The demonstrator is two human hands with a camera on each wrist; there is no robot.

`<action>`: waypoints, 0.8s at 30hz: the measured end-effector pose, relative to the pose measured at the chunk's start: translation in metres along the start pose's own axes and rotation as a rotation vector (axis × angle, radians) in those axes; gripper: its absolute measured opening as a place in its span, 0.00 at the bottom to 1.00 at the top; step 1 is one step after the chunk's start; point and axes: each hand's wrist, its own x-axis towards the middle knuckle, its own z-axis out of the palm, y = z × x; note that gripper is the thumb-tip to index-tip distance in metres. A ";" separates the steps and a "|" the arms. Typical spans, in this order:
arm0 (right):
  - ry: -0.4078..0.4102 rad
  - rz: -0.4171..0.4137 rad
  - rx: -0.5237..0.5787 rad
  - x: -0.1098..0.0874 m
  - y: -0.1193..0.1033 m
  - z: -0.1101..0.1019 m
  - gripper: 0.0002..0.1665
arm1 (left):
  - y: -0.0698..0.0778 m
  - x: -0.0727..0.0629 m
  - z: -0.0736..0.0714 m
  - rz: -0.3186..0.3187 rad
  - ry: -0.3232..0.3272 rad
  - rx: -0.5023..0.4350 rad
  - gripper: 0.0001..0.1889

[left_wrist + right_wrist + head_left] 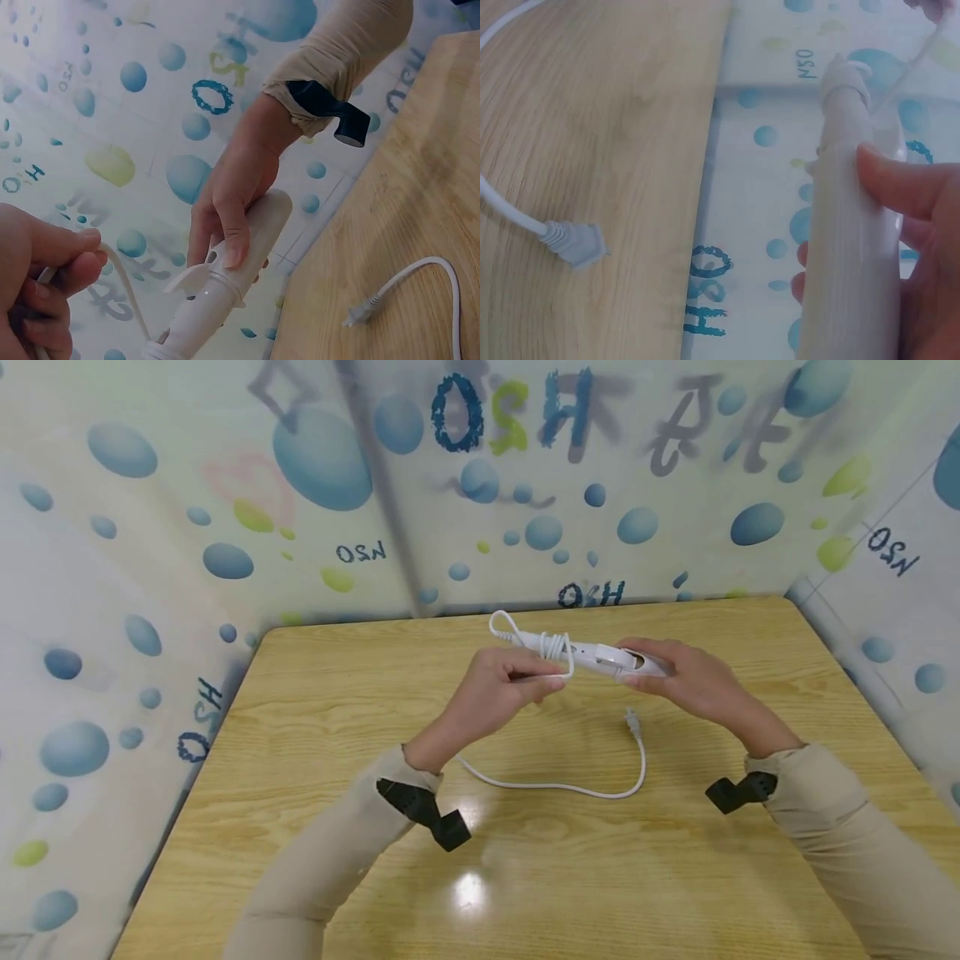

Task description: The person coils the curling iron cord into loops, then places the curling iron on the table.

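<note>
A white curling iron (600, 658) is held above the table, lying roughly sideways. My right hand (693, 677) grips its wider end, thumb on the near side; the right wrist view shows the ribbed white body (851, 262) in that hand. Several turns of white power cord (553, 647) are wound round the slimmer handle. Beside these turns, my left hand (498, 687) pinches the cord between thumb and fingers. In the left wrist view a raised lever (187, 279) stands off the iron. The cord's loose stretch (555, 787) lies on the table, ending in a plug (632, 722).
The wooden table (315, 710) has its far edge against a wall (420, 510) printed with blue and green drops. Side walls stand to the left and right. Black wrist cameras (427, 814) are strapped over both beige sleeves.
</note>
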 end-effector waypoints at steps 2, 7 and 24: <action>0.006 -0.013 -0.009 0.000 0.000 0.000 0.34 | 0.001 0.001 -0.002 0.022 0.034 -0.012 0.07; -0.004 -0.054 -0.080 0.002 0.000 0.004 0.31 | 0.003 0.011 -0.009 0.046 0.127 0.008 0.07; 0.068 -0.006 -0.024 0.000 0.003 0.002 0.35 | -0.004 -0.001 -0.003 0.154 0.100 0.066 0.07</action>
